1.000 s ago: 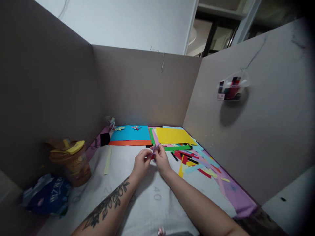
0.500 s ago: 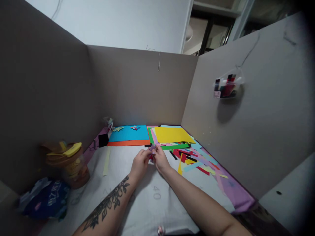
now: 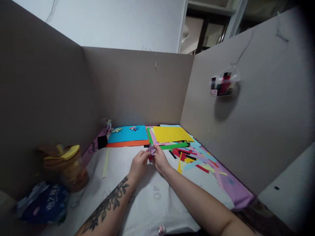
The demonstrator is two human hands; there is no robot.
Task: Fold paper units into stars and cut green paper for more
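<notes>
Paper piece: here it is, a small purple and red paper piece (image 3: 151,150) pinched between two hands, just off the near left corner of the yellow sheet (image 3: 173,134); its finer folds are too small to call.
Left hand: the left hand (image 3: 138,163) is on it, thumb and fingers clamped together on the piece's left side.
Right hand: and the right hand (image 3: 161,160) matches, fingers clamped on the other side, just in front of the yellow sheet.
Pinch: light but sure looks best here; squeeze hard and those slim points could buckle.
Teamwork: one hand should anchor while the other does the fine shaping, or the layers may slip apart.
Edges: line them up first, then press, since a crooked crease in paper this small would be hard to undo.
Strips: loose paper strips (image 3: 182,155) sprawl in front of the yellow sheet, near the right hand, so elbows and wrists should lift rather than sweep.
Stars: two paper stars, one yellowish (image 3: 116,130), one red and blue (image 3: 134,128), sit on the blue sheet (image 3: 128,135), left of the yellow sheet.
</notes>
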